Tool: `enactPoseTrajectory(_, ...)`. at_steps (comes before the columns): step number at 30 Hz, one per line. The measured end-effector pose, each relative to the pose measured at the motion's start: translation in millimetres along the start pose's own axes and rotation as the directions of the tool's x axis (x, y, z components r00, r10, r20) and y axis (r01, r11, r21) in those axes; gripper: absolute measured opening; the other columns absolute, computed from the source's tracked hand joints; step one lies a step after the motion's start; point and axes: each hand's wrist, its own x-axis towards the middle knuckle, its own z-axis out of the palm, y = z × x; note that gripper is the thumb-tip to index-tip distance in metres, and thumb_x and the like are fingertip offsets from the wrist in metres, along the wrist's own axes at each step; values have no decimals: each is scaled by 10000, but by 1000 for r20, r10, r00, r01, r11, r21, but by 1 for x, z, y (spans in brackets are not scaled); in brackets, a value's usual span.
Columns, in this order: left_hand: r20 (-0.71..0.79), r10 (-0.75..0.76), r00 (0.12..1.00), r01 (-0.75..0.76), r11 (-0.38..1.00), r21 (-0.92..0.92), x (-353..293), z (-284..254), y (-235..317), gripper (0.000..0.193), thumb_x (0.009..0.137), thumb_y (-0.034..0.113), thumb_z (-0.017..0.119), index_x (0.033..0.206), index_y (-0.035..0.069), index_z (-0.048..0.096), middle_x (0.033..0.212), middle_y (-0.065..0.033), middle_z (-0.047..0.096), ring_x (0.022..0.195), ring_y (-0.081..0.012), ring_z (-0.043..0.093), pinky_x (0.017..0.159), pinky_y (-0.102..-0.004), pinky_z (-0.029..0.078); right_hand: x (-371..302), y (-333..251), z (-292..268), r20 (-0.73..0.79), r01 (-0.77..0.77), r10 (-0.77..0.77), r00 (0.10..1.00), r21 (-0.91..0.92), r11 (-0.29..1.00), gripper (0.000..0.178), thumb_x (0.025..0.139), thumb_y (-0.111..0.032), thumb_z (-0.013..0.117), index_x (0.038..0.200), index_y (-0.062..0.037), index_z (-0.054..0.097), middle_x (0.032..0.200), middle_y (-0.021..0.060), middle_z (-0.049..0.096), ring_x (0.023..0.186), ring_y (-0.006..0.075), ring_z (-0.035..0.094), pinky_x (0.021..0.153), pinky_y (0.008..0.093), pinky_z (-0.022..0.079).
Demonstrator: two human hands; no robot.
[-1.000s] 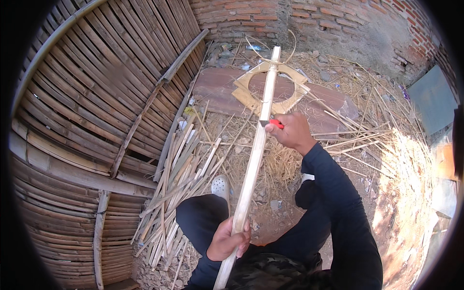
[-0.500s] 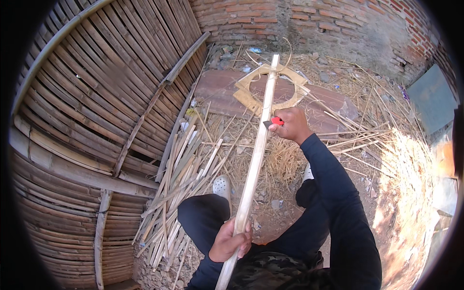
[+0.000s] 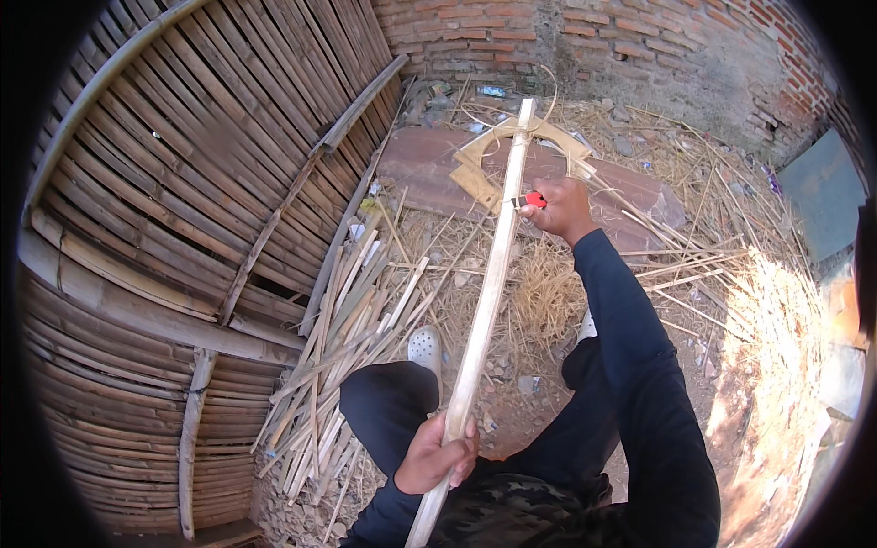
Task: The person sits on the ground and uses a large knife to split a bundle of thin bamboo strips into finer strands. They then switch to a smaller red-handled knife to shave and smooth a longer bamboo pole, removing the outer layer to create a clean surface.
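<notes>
The pale strip (image 3: 489, 310) is wrapped by the left hand (image 3: 437, 454) and extended past the right hand (image 3: 562, 208), in which a red-handled blade (image 3: 537, 199) is pinched against it. The blade could be deflected if pressed too steeply. The ring-shaped board (image 3: 475, 185) just beyond the right hand could be knocked if the strip is twisted.

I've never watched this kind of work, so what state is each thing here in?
Left hand: closed around the pale strip's lower part.
Right hand: closed on the red tool.
Red tool: dark blade exposed, at the strip.
Pale strip: slanted, crossing over the holed board.
Slats: heaped loosely.
Brown sheet: lying on the ground.
</notes>
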Motion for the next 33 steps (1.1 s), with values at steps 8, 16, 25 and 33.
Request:
enactPoseTrajectory(8,59,-53,997,56,997,-49,-6,-7,-21,150,851,-40,473,965,39,414,608,-32,434,402,-103,400,394,-230,348,-10,59,12,56,-401,408,911,-107,910,672,824,-703,472,650,-73,626,594,140,590,571,346,570,515,453,426)
enactPoseTrajectory(16,-13,8,1000,-5,969,248,9,-11,-8,148,823,-57,475,948,17,445,622,-47,478,418,-116,465,408,-234,396,-5,13,-5,525,-725,510,681,583,367,765,860,-760,318,631,-62,529,492,96,457,439,255,451,438,366,380)
enactPoseTrajectory(25,-46,73,996,-55,947,316,31,-27,-3,160,829,-51,504,959,24,448,602,-45,500,423,-118,490,399,-231,395,-12,-72,-33,766,-522,178,618,569,-635,794,866,-781,242,901,-42,532,467,-48,284,345,79,264,355,232,249)
enactPoseTrajectory(33,11,111,994,-110,954,278,62,-36,8,145,899,65,559,1015,13,490,713,-42,558,528,-113,562,468,-230,458,-27,-123,-20,713,-715,401,575,676,-177,245,876,-208,693,867,-112,468,554,-85,389,416,16,311,393,216,220)
